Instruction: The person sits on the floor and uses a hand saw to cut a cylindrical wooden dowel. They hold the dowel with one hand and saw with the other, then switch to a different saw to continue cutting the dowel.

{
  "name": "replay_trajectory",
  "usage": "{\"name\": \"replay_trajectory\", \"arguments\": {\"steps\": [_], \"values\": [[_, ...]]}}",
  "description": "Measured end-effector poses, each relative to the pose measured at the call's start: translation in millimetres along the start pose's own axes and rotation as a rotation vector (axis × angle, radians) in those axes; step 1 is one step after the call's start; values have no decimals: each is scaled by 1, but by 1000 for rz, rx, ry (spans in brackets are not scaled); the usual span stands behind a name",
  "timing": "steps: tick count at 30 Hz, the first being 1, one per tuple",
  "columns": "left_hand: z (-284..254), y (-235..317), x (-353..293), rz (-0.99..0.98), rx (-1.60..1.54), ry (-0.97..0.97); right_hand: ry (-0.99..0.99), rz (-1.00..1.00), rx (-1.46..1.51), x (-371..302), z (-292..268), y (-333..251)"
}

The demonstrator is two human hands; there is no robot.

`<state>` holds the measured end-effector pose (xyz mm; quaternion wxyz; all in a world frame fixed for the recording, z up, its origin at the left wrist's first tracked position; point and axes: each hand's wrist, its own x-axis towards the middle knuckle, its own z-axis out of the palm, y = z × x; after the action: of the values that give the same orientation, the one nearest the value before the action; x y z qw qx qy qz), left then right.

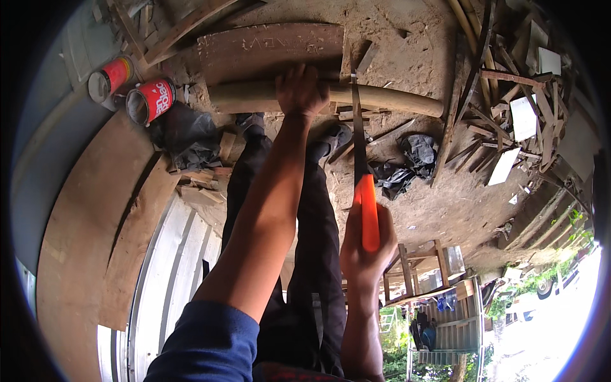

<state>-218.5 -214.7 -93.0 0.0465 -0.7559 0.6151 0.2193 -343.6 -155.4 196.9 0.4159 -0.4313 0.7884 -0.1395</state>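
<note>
A pale, round wooden pole [394, 100] lies crosswise in front of my feet, along the near edge of a brown board [270, 54]. My left hand [303, 92] grips the pole near its middle, fingers over the far side. In my right hand [368, 245] is the orange handle of a handsaw [361, 149]. Its dark blade points away from me and crosses the pole just right of my left hand, the tip passing beyond it. Whether the teeth have cut into the wood cannot be made out.
Two red cans [151, 102] stand at the left by black plastic [184, 137]. More crumpled black plastic [417, 156] lies right of the saw. Scrap wood [541, 121] is heaped at far right. Large wooden sheets [95, 235] lean at left. My shoes [331, 140] stand close behind the pole.
</note>
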Motion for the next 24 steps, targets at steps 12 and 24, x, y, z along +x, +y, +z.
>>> {"name": "replay_trajectory", "arguments": {"steps": [12,24], "values": [[6,1,2,44,-18,153,9,4,11,40,29,14],[17,-4,0,68,-43,223,-16,12,37,30,26,12]]}}
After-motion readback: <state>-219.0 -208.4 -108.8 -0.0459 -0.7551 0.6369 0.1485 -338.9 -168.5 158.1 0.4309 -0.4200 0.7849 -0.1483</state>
